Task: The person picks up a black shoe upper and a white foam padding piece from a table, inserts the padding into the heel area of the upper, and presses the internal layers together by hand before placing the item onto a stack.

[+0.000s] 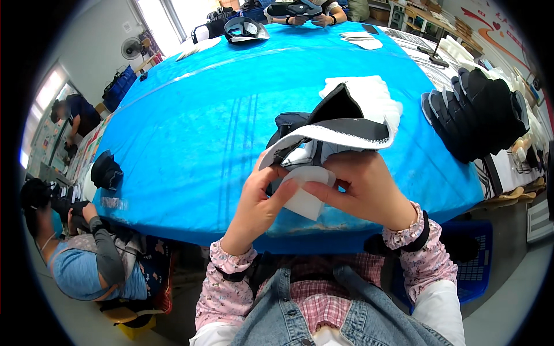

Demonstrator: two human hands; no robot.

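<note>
Above the near part of the blue-covered table, both my hands hold a black and white shoe upper (346,131) with its stitched white edge facing me. My left hand (257,195) is closed at its left side, the thumb pressing a translucent white piece (303,205). From the other side, my right hand (363,187) is closed too, its thumb on that same piece and its other fingers partly hidden behind the upper. The white piece sits at the upper's near end, its lower part hanging below my thumbs. Just beyond lies a dark folded piece (291,120), partly covered by the upper.
A white stack (381,95) lies behind the upper. At right stands a row of black uppers (479,115); a dark piece (107,170) lies at the left edge. Co-workers sit at left (95,259) and across the table (332,10). A blue crate (476,268) stands below right.
</note>
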